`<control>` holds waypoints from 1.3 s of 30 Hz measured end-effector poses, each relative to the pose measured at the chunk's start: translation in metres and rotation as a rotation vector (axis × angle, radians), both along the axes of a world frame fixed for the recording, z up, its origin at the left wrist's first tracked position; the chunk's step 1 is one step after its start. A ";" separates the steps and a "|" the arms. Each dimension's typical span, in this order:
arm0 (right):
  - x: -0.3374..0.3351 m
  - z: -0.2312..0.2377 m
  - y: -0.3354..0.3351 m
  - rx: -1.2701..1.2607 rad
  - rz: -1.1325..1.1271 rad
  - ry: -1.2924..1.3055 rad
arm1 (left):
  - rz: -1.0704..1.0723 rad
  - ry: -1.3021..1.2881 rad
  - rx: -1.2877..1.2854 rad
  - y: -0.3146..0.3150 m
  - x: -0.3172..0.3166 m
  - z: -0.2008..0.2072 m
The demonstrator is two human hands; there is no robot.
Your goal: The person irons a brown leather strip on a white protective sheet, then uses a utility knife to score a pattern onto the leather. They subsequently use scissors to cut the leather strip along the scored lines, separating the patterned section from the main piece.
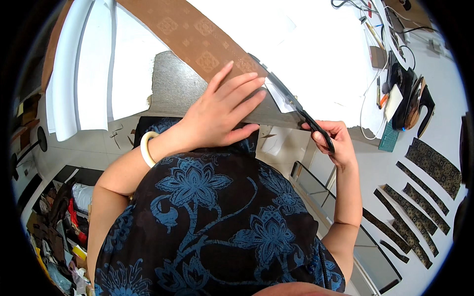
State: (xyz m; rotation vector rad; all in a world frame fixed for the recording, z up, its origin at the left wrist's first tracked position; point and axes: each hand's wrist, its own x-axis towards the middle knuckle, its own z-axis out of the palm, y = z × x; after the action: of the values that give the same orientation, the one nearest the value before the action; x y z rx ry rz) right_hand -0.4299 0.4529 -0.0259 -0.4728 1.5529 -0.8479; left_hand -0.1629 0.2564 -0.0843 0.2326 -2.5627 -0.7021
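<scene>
A strip of brown patterned fabric [185, 32] runs from the far left of the table to its near middle. My left hand [222, 106] lies with fingers spread, their tips on the near end of the fabric. A pair of black-handled scissors [282, 90] is gripped in my right hand [337, 140], at the table's near edge. The blades point far-left, along the right end of the fabric; whether they stand apart is hard to make out. A small white paper piece [278, 97] lies beside the blades.
White sheets [321, 54] cover much of the table. Rolled white material [66, 84] hangs at the left. A black high-heeled shoe [412, 106], tools and cables crowd the right end. Dark patterned cut pieces [432, 163] lie at far right. A box of scraps [59, 232] stands lower left.
</scene>
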 end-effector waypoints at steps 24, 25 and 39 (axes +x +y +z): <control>-0.009 0.030 0.017 -0.105 -0.036 -0.107 | 0.402 0.384 1.591 0.001 -0.014 0.016; -0.008 0.027 0.017 -0.102 -0.037 -0.094 | 0.401 0.375 1.586 0.001 -0.015 0.018; 0.013 0.007 0.007 -0.089 -0.089 -0.168 | 0.329 0.377 1.456 0.011 -0.008 0.005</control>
State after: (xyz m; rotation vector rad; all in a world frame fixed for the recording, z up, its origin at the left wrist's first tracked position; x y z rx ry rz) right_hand -0.4174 0.4595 -0.0191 -0.3880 1.3943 -1.0031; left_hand -0.1713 0.2672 -0.0795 0.8209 -1.1873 -2.0552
